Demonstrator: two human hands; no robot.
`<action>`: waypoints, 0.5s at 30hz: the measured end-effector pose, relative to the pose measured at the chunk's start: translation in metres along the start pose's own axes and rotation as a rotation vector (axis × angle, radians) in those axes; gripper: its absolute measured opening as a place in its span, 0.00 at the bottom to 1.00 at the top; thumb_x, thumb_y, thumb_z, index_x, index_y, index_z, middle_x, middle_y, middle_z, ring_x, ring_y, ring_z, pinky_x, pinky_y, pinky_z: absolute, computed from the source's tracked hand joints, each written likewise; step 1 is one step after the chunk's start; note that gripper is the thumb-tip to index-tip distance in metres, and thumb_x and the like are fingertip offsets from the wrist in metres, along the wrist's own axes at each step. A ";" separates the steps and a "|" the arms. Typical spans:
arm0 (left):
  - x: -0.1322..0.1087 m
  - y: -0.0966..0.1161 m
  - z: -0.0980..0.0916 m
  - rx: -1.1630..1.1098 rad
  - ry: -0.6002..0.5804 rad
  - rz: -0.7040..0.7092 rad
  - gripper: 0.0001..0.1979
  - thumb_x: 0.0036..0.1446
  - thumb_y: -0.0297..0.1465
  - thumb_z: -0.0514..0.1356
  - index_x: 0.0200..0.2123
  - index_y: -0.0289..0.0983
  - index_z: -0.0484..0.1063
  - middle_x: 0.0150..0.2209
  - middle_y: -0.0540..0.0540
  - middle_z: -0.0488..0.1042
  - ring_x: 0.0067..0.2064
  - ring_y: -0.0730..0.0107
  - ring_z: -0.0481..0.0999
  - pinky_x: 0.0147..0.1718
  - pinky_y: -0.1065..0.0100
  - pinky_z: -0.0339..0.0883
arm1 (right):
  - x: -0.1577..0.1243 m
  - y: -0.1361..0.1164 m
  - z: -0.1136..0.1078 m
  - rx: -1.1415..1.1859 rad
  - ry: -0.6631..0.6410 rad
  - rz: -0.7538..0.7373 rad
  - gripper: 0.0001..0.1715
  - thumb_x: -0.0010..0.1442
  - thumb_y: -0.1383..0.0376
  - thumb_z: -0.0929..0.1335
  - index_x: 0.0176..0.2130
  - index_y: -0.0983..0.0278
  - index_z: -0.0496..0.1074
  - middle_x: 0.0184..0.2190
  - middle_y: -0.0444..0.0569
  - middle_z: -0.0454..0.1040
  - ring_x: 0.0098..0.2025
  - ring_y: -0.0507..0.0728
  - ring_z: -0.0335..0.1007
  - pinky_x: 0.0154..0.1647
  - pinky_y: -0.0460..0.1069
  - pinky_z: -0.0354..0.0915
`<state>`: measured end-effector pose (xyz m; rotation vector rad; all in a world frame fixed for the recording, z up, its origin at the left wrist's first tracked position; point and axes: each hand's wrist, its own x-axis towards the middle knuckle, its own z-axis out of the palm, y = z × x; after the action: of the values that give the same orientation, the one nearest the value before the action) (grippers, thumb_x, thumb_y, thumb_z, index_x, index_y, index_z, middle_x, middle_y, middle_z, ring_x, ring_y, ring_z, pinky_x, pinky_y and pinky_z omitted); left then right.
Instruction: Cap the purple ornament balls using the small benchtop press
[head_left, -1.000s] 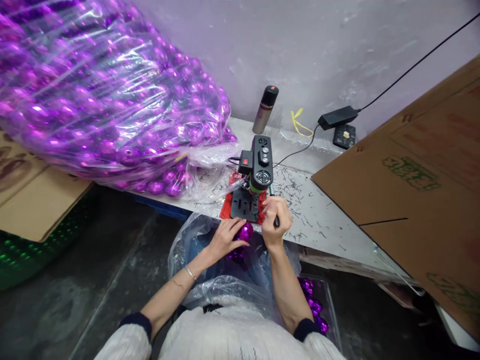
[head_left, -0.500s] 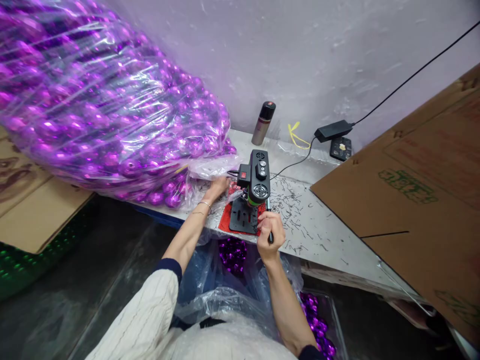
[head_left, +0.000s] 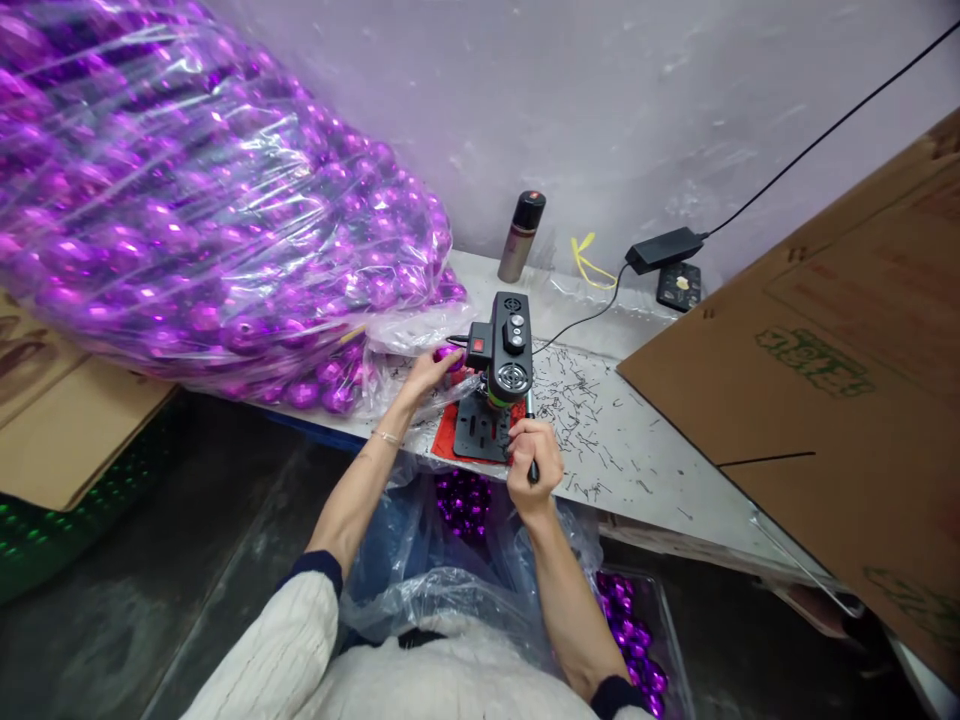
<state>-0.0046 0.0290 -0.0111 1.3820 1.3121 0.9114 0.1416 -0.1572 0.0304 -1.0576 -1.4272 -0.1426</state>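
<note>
A small black bench press machine [head_left: 512, 340] with a red switch stands on a slotted black base plate [head_left: 480, 432] over a red sheet [head_left: 444, 432]. My right hand [head_left: 537, 460] is wrapped round the black-gripped lever [head_left: 533, 472] at the machine's right side. Left of the machine, my left hand [head_left: 429, 372] has its fingers closed on a shiny purple ball [head_left: 451, 357], partly covered by the fingers. Crumpled clear plastic [head_left: 416, 330] lies around that hand, at the mouth of a huge clear bag of purple balls [head_left: 247, 220].
Behind the machine stand a spray can [head_left: 520, 238], a yellow tie [head_left: 591, 262], a black power adapter [head_left: 664, 250] and a phone-like black item [head_left: 679, 286]. Small dark wire bits [head_left: 585, 420] litter the table. A cardboard box [head_left: 825, 380] leans at right. More purple balls [head_left: 463, 502] lie below the table edge.
A purple ball now shows in my left hand, where none was visible before. My right hand stays on the lever. The whole view has shifted slightly.
</note>
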 end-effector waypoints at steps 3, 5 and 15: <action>-0.041 -0.013 -0.011 -0.344 -0.005 -0.042 0.20 0.58 0.43 0.66 0.49 0.37 0.74 0.47 0.41 0.82 0.45 0.61 0.83 0.45 0.60 0.78 | 0.001 0.000 0.001 0.000 0.016 0.027 0.15 0.66 0.73 0.61 0.28 0.60 0.66 0.26 0.43 0.70 0.31 0.53 0.71 0.32 0.50 0.66; -0.067 -0.024 -0.009 -0.472 -0.018 -0.041 0.23 0.57 0.42 0.68 0.52 0.38 0.71 0.52 0.40 0.80 0.48 0.60 0.83 0.49 0.58 0.78 | 0.002 0.000 0.002 0.003 0.024 0.040 0.15 0.66 0.72 0.61 0.29 0.60 0.66 0.26 0.43 0.70 0.31 0.54 0.71 0.32 0.51 0.66; -0.110 -0.068 0.055 -0.149 0.012 0.240 0.33 0.53 0.46 0.71 0.58 0.38 0.71 0.55 0.38 0.79 0.56 0.53 0.79 0.59 0.51 0.71 | 0.034 -0.007 -0.005 -0.025 0.013 0.037 0.16 0.69 0.69 0.61 0.28 0.59 0.64 0.25 0.43 0.69 0.29 0.53 0.69 0.32 0.51 0.64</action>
<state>0.0167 -0.0922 -0.0780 1.4378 1.0785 1.1566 0.1477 -0.1473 0.0636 -1.1011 -1.3968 -0.1405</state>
